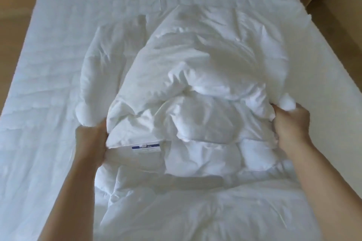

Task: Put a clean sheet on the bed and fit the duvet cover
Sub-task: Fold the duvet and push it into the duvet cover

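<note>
The puffy white duvet (195, 84) lay bunched up in the middle of the frame on the white sheet (49, 64), and the left hand (92, 143) and right hand (291, 123) each held one side, fingers (279, 111) curled into it, tightly it seemed.

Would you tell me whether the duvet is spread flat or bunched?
Bunched: the duvet lies heaped, left hand and right hand gripping it.

Fingers of left hand (92, 141) and right hand (291, 123) vanish into duvet (195, 76) folds; label (146, 147) print at 7 o'clock is unreadably small.
</note>
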Motion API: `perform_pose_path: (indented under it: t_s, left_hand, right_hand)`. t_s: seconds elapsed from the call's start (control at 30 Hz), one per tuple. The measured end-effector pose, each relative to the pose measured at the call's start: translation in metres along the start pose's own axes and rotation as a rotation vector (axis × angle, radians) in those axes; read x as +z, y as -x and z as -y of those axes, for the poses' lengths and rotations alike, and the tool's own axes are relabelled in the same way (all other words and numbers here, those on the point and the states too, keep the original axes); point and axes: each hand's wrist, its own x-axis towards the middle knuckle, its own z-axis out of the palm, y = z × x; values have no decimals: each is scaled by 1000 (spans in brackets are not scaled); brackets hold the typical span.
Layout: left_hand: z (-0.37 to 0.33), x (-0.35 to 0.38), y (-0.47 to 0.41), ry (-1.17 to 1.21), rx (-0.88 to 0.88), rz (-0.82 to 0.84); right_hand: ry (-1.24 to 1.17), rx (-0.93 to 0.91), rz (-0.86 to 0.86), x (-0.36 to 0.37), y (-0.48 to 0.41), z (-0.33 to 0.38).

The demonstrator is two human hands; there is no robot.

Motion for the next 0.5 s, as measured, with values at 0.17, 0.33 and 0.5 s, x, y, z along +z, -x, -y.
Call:
perform_pose_path:
  t_s: [0.17, 0.33, 0.5]
  left_hand:
    - [-90, -6, -8, 220, 286, -70]
    - [-65, 1, -73, -50, 194, -195]
    - [44, -9, -67, -556, -286, -56]
  right_hand:
    - [-159, -331, 42, 28, -12, 109]
    - [190, -248, 48, 91, -72, 86]
    - [909, -31, 333, 84, -44, -47]
